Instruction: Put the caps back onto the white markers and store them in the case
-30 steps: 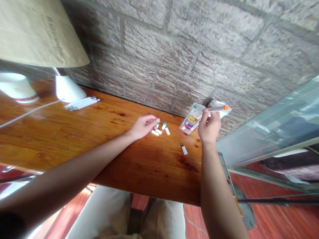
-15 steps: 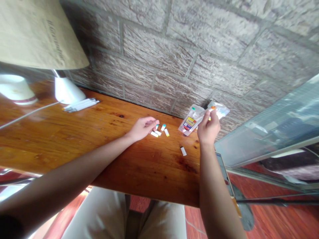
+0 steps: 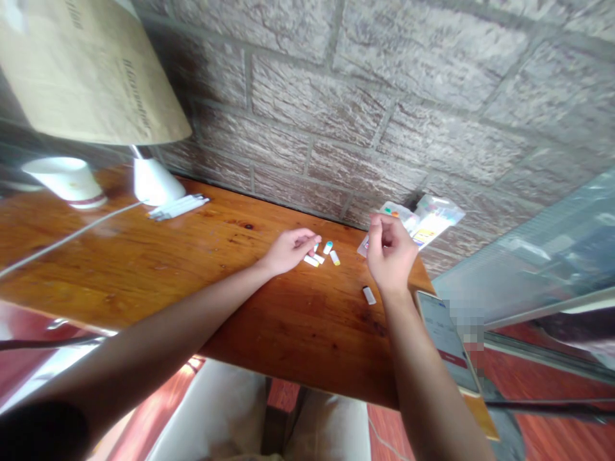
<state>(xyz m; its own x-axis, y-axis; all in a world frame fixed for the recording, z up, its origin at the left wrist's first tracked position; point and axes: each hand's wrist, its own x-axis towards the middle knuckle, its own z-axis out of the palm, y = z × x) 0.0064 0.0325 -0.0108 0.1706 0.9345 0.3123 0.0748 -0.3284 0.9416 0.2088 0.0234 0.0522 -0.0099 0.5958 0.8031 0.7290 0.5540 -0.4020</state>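
My left hand point(image 3: 291, 251) rests on the table with thumb and fingers pinched at a small white cap with a blue end point(image 3: 316, 247), partly hidden by the fingertips. Beside it lie another blue-ended cap point(image 3: 328, 247), a yellow-ended cap point(image 3: 335, 258) and more white caps point(image 3: 312, 261). My right hand point(image 3: 393, 253) is raised in front of a clear plastic pouch point(image 3: 364, 246), its fingers curled in and nothing visible in them. Green and orange ends point(image 3: 394, 214) show at the pouch, just above this hand. A black-ended white cap point(image 3: 369, 295) lies alone below.
White pens point(image 3: 180, 207) lie by the lamp base point(image 3: 156, 182), near a paper cup point(image 3: 67, 182). A cable point(image 3: 72, 234) crosses the table's left side. A stone wall point(image 3: 307, 121) stands behind. On the right are a tablet-like device point(image 3: 446, 339) and a glass panel point(image 3: 528, 243).
My right hand has drawn back from the pouch and turned. The orange-ended piece that was at its fingertips now shows beside the green one. My left hand stays by the caps; the view has shifted.
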